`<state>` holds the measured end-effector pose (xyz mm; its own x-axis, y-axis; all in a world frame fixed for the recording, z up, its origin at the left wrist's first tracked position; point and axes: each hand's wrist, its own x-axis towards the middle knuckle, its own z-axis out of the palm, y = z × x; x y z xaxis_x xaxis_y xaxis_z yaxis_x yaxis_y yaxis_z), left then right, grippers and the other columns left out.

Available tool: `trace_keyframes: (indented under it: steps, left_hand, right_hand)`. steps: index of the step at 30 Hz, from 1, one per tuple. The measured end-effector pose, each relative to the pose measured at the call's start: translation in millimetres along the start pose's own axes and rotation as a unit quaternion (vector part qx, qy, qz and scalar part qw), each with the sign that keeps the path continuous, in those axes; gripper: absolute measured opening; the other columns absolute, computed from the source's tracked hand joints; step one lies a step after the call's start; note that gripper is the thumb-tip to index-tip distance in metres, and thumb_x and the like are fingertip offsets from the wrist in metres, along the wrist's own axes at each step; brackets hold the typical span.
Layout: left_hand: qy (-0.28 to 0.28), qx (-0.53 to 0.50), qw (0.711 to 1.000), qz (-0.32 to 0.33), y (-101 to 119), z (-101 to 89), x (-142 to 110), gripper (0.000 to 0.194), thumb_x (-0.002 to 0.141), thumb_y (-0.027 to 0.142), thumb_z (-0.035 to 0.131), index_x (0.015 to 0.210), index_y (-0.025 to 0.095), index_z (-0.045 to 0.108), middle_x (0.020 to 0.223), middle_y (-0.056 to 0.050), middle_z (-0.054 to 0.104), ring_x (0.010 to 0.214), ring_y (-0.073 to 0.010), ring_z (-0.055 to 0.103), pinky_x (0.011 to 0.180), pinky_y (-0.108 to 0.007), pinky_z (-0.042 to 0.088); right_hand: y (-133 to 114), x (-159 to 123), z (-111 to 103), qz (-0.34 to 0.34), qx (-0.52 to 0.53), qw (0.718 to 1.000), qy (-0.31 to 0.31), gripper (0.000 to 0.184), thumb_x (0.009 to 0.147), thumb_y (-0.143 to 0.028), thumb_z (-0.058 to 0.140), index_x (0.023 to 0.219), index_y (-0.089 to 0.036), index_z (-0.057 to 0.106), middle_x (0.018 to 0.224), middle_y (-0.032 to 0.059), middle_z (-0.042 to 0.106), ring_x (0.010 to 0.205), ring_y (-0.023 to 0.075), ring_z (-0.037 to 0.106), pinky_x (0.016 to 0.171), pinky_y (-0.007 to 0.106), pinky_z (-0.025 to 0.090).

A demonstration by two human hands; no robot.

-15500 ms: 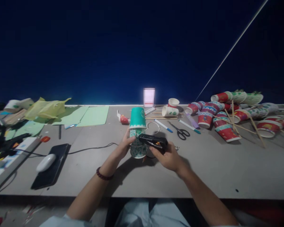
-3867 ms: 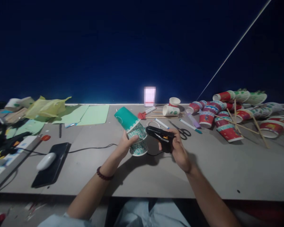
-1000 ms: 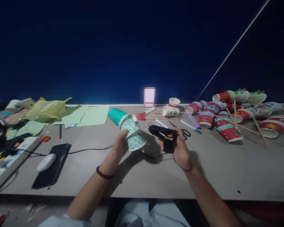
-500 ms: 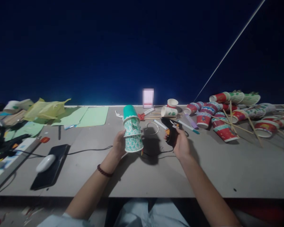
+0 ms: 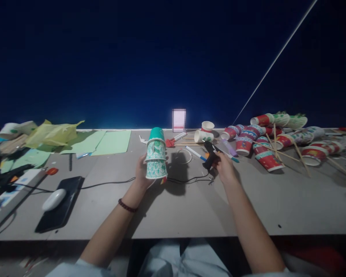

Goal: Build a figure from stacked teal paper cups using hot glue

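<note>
In the head view my left hand is wrapped round the side of a stack of paper cups. The top cup is plain teal, and those below are white with a green scale pattern. The stack is upright, open rims downward, with a small red and yellow bit showing under its lowest rim. Some of that hand's fingers are hidden behind the cups. My right hand is closed on a black glue gun with a cord, held over the table beside a blue-and-white marker.
Several red patterned cup stacks and wooden sticks lie at the right. Two white cups lie at the back. Green paper, a yellow bag, a phone with a white case, and a power strip are at the left.
The glue gun has turned in my right hand, showing its black body from another side. The cup stack has shifted slightly left and stands straighter in my left hand.
</note>
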<state>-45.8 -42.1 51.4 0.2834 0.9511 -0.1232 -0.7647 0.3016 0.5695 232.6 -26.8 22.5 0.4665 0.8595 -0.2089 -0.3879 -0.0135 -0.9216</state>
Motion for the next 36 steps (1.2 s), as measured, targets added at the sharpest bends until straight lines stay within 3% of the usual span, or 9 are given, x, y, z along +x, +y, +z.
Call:
trace_keyframes:
  steps: [4,8,15,18,21,24,28,32,36]
  left_hand:
    - [0.020,-0.043,0.999,0.011,2.5,-1.8,2.6,0.055,0.072,0.044,0.063,0.112,0.007,0.060,0.097,-0.013,0.072,0.083,-0.0232,0.069,0.077,-0.032,0.057]
    - [0.048,-0.081,0.995,0.030,4.1,-2.5,4.1,0.051,0.077,0.043,0.058,0.116,0.010,0.057,0.095,-0.012,0.071,0.083,-0.0226,0.069,0.079,-0.035,0.056]
    - [0.045,-0.065,0.997,0.016,2.8,-3.7,5.2,0.048,0.079,0.043,0.056,0.114,0.010,0.058,0.095,-0.013,0.071,0.080,-0.0229,0.069,0.076,-0.035,0.056]
    - [0.044,-0.058,0.997,0.006,2.4,-5.5,5.4,0.048,0.078,0.043,0.057,0.113,0.011,0.058,0.094,-0.012,0.071,0.081,-0.0240,0.069,0.076,-0.036,0.057]
    - [0.039,-0.065,0.997,0.002,4.2,-5.6,5.6,0.050,0.077,0.043,0.058,0.114,0.010,0.058,0.093,-0.012,0.071,0.082,-0.0241,0.068,0.076,-0.036,0.056]
    - [0.046,-0.074,0.996,0.022,7.3,-4.4,5.6,0.052,0.076,0.044,0.059,0.114,0.009,0.057,0.092,-0.011,0.071,0.081,-0.0232,0.068,0.077,-0.035,0.056]
    - [0.038,-0.062,0.997,0.034,8.3,-3.4,5.0,0.051,0.076,0.043,0.059,0.115,0.010,0.057,0.095,-0.011,0.070,0.084,-0.0225,0.068,0.079,-0.035,0.055]
    - [0.065,0.020,0.998,0.016,3.8,-3.4,4.9,0.047,0.076,0.043,0.061,0.110,0.010,0.061,0.094,-0.012,0.071,0.085,-0.0255,0.068,0.076,-0.038,0.056]
    - [0.081,0.113,0.990,0.024,-3.0,-5.3,7.4,0.043,0.073,0.042,0.066,0.102,0.010,0.064,0.090,-0.011,0.072,0.081,-0.0256,0.067,0.073,-0.038,0.055]
  right_hand:
    - [4.9,-9.3,9.2,0.027,-0.032,0.999,-0.032,0.037,0.058,-0.026,0.074,0.090,-0.017,0.058,0.063,-0.0028,0.066,0.049,0.0125,0.061,0.041,0.020,0.047]
    - [15.8,-19.1,17.7,0.064,-0.095,0.987,-0.108,0.048,0.060,-0.026,0.075,0.104,-0.020,0.054,0.064,-0.0040,0.066,0.050,0.0131,0.061,0.042,0.021,0.047]
    - [36.1,-24.3,19.2,0.025,-0.200,0.959,-0.201,0.046,0.064,-0.039,0.074,0.099,-0.020,0.052,0.064,-0.0050,0.064,0.038,0.0089,0.053,0.037,0.020,0.041]
    - [42.7,-22.2,18.9,0.006,-0.228,0.952,-0.207,0.047,0.061,-0.042,0.075,0.097,-0.018,0.055,0.074,-0.0020,0.066,0.039,0.0086,0.054,0.037,0.022,0.043]
    - [44.5,-20.7,16.7,-0.009,-0.273,0.939,-0.210,0.045,0.065,-0.044,0.071,0.099,-0.018,0.058,0.067,-0.0030,0.063,0.038,0.0102,0.054,0.038,0.023,0.043]
    - [42.7,-19.7,12.6,-0.067,-0.348,0.912,-0.206,0.040,0.071,-0.043,0.065,0.101,-0.018,0.064,0.061,-0.0027,0.060,0.043,0.0119,0.053,0.042,0.024,0.042]
    - [40.2,-18.6,10.3,-0.151,-0.437,0.869,-0.176,0.037,0.073,-0.041,0.062,0.101,-0.017,0.069,0.075,0.0026,0.064,0.055,0.0144,0.056,0.052,0.027,0.045]
    - [39.7,-18.5,11.6,-0.192,-0.486,0.837,-0.164,0.034,0.075,-0.035,0.059,0.100,-0.015,0.070,0.096,0.0081,0.064,0.059,0.0135,0.056,0.062,0.031,0.047]
    - [39.4,-20.8,12.3,-0.218,-0.488,0.829,-0.166,0.031,0.076,-0.032,0.057,0.101,-0.017,0.069,0.100,0.0086,0.062,0.056,0.0119,0.053,0.064,0.032,0.048]
